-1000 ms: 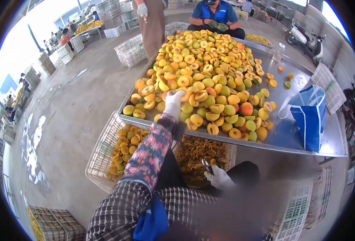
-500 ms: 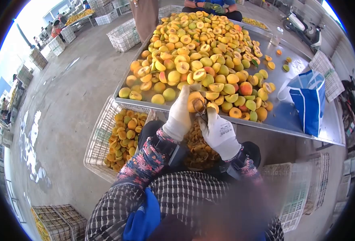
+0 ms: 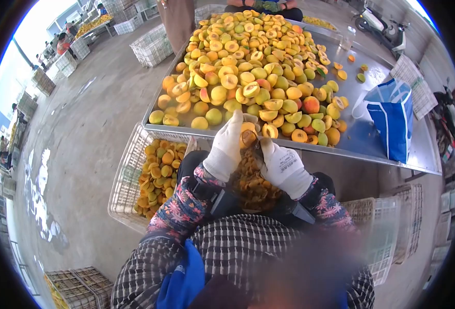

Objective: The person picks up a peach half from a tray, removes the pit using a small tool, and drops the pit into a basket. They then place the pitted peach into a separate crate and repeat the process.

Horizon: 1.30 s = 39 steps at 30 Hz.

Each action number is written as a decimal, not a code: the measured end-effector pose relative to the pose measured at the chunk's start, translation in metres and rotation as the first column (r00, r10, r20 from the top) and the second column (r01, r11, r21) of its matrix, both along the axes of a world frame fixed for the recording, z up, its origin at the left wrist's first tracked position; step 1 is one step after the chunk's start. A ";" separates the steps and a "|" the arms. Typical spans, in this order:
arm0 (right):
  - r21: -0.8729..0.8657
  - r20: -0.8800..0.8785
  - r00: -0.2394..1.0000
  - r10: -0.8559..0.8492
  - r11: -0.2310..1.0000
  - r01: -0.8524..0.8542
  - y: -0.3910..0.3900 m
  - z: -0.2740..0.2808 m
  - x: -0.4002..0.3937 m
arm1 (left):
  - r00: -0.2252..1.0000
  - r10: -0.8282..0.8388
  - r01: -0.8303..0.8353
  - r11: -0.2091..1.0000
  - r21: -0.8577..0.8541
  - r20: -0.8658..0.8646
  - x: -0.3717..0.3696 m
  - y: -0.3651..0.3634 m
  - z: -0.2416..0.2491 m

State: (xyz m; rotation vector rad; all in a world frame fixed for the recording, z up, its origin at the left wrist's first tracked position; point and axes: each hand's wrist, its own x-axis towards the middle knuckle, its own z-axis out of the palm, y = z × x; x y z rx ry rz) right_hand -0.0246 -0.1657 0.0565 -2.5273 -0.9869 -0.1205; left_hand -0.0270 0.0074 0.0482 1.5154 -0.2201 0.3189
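My left hand (image 3: pixel 226 149), in a white glove, is closed around a peach half (image 3: pixel 248 137), its cut face with a brown middle turned toward me. Close beside it, my gloved right hand (image 3: pixel 285 167) is closed, thumb and fingers pinched on a small dark tool (image 3: pixel 260 152) at the fruit's edge; most of the tool is hidden. Both hands are at the near edge of a metal table (image 3: pixel 217 135), which bears a large heap of halved peaches (image 3: pixel 248 67). Below my hands lies a pile of brown peach scraps (image 3: pixel 256 188).
A white crate (image 3: pixel 118 193) of peach halves (image 3: pixel 160 170) stands at my left knee. On the table's right are a blue bag (image 3: pixel 391 123) and a clear bottle (image 3: pixel 347 38). Stacked crates (image 3: pixel 384 226) stand at right. Another person's gloved hands (image 3: pixel 267 6) show across the table.
My hands have drawn slightly down, and the peach half has turned in my left hand. My right hand has moved a little lower. The whole view has shifted slightly.
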 end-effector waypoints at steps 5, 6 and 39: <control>0.343 -0.169 0.974 0.151 0.935 -0.085 0.005 -0.004 -0.010 | 0.955 -0.125 0.032 0.944 -0.329 -0.267 -0.006 0.000 0.026; 0.332 -0.329 0.930 0.161 0.942 -0.046 0.006 -0.002 -0.009 | 0.962 -0.127 0.046 0.947 -0.318 -0.240 -0.008 0.001 0.024; 0.284 -0.694 0.716 0.073 0.942 0.179 -0.050 -0.066 -0.023 | 0.986 -0.070 0.070 0.998 -0.008 -0.152 0.009 0.000 -0.026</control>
